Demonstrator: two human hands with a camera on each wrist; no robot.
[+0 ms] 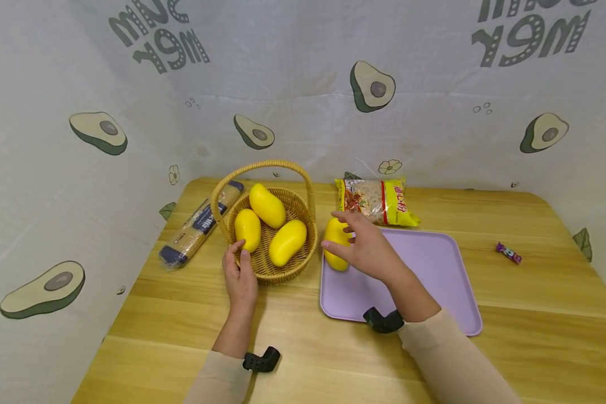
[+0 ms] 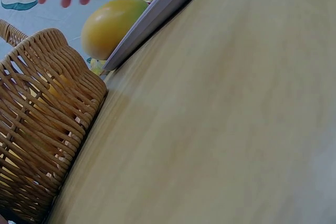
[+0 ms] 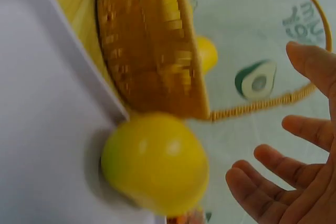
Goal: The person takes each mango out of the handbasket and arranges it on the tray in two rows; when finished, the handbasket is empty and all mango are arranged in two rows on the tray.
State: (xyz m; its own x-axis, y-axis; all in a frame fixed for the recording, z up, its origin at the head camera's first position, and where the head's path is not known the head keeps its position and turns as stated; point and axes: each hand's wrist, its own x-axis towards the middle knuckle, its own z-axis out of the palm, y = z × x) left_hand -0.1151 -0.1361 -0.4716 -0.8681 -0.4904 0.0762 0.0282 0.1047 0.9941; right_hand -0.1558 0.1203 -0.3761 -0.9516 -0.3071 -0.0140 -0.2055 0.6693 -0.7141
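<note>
A wicker basket [image 1: 278, 275] with a tall arched handle holds three yellow mangoes, one of them a mango [image 1: 288, 242] on its right side. My left hand [image 1: 240, 283] rests at the basket's near left rim, thumb and a finger beside the left mango [image 1: 248, 229]; its other fingers are hidden. Another mango [image 3: 157, 163] lies on the left edge of a lilac tray [image 1: 424, 264]. Close over that mango, in the head view, is my right hand [image 1: 366, 247], its fingers spread and holding nothing. The right wrist view shows this hand [image 3: 299, 182] apart from the mango.
A yellow-and-clear food bag [image 1: 376, 202] lies behind the tray. Left of the basket is a long clear pack with a dark blue label [image 1: 202, 224]. A small purple-wrapped sweet [image 1: 508, 253] sits at the right. Avocado-print cloth [image 1: 303, 112] stands around the table.
</note>
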